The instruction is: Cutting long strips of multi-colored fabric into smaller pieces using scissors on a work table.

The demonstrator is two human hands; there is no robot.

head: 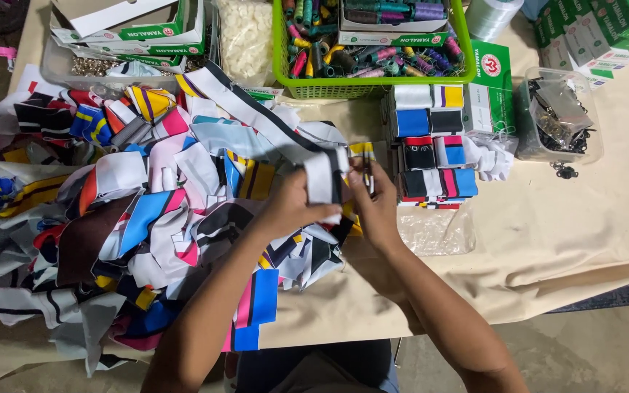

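Observation:
My left hand (294, 205) and my right hand (375, 207) both grip a long white ribbon strip with black stripes (256, 113). The strip runs up and to the left from my fingers, and its folded end (323, 178) sits between my two hands. Under my left arm lies a big heap of mixed coloured ribbon pieces (118, 218). Just right of my right hand stand neat stacks of folded ribbons (431, 149) in blue, black, white, red and yellow.
A green basket (329, 89) of thread spools sits at the back. Green and white boxes (491, 84) and a clear tub of metal clips (558, 116) stand to the right. A clear plastic bag (434, 233) lies on the beige cloth (569, 225).

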